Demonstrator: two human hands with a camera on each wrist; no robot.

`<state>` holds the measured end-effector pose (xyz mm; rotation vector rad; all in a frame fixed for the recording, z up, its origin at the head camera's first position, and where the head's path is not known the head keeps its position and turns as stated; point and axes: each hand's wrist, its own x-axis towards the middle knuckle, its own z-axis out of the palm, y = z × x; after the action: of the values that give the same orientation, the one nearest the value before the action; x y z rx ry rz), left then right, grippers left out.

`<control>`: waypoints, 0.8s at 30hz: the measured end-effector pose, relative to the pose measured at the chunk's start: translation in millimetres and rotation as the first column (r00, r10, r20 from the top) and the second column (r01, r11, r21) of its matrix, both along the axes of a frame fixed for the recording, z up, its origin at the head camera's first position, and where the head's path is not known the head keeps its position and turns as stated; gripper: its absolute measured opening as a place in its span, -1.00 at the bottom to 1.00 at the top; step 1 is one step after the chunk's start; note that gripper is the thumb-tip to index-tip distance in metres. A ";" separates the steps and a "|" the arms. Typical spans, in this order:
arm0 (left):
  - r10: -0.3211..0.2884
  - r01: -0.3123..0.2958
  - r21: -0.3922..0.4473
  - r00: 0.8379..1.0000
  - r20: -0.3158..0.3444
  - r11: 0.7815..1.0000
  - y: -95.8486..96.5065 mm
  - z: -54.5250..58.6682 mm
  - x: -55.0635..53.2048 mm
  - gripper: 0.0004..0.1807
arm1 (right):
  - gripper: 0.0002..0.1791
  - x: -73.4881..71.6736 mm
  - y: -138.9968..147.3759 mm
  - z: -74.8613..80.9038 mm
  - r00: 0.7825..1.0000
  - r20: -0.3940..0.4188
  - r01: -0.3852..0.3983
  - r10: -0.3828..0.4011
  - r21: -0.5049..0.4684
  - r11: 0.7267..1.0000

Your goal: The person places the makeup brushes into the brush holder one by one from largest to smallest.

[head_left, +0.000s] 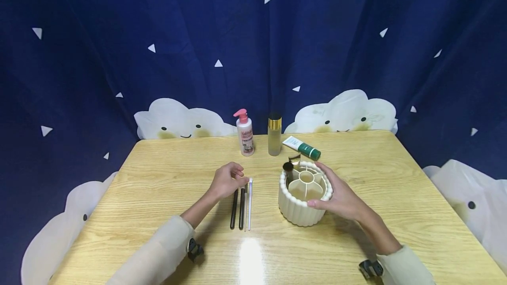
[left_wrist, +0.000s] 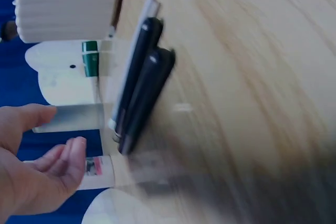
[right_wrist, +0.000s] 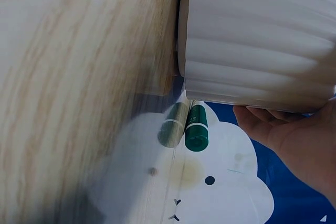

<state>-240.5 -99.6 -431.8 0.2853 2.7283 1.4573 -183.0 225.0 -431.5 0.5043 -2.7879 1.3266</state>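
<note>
My right hand (head_left: pixel 341 197) grips a cream, ribbed cosmetics organizer (head_left: pixel 298 213) from its right side, thumb over the beaded rim. Inside the organizer stand a dark-bristled makeup brush (head_left: pixel 288 168) and a small metallic item (head_left: pixel 295 158). My left hand (head_left: pixel 229 180) hovers at the far ends of a row of slim sticks, partly hiding them; in the left wrist view its thumb and fingers are apart with nothing between them. The row has two black sticks (head_left: pixel 234 214), a thin brownish one (head_left: pixel 245 214) and a pale lilac one (head_left: pixel 250 206) with a white tip.
Behind the hands stand a white pump bottle (head_left: pixel 246 137) with a pink top and a clear bottle (head_left: pixel 274 140) with a gold cap. Beside them lies a green and white tube (head_left: pixel 303 147). A wooden table (head_left: pixel 166 166) bears everything; a blue curtain (head_left: pixel 198 21) hangs behind.
</note>
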 end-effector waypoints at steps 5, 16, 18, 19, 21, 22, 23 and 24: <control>0.045 -0.037 -0.095 0.995 0.091 0.995 -10.2 -7.9 1.2 -0.60 | 0.20 0.9 0.1 0.7 1.000 0.002 -0.002 0.002 -0.008 1.000; 0.061 -0.034 -0.261 0.993 0.097 0.965 -12.5 -15.4 7.8 -0.80 | 0.22 1.2 0.8 1.0 1.000 0.009 0.010 -0.010 0.003 1.000; 0.066 -0.034 -0.288 0.993 0.103 0.957 -11.9 -16.1 9.4 -0.78 | 0.22 1.5 0.8 1.2 1.000 0.012 0.012 -0.012 0.005 1.000; 0.069 -0.036 -0.296 0.992 0.102 0.954 -11.7 -16.8 10.0 -0.77 | 0.22 1.6 0.9 1.3 1.000 0.013 0.012 -0.012 0.003 1.000; 0.076 -0.043 -0.293 0.992 0.103 0.955 -11.2 -18.3 10.8 -0.78 | 0.22 1.9 0.9 1.6 1.000 0.014 0.013 -0.013 0.003 1.000; 0.084 -0.051 -0.283 0.991 0.106 0.958 -10.9 -19.1 11.0 -0.78 | 0.22 1.9 0.9 1.7 1.000 0.013 0.013 -0.013 0.003 1.000; 0.088 -0.057 -0.282 0.991 0.098 0.958 -10.7 -20.1 10.9 -0.78 | 0.22 2.0 1.0 1.7 1.000 0.011 0.012 -0.012 0.001 1.000; 0.091 -0.061 -0.278 0.991 0.096 0.959 -10.4 -21.2 10.7 -0.76 | 0.21 2.1 1.0 1.7 1.000 0.007 0.012 -0.012 0.001 1.000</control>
<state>-229.8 -110.0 -453.0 0.0880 2.8318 1.0524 -180.9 226.0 -429.8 0.4831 -2.7927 1.3279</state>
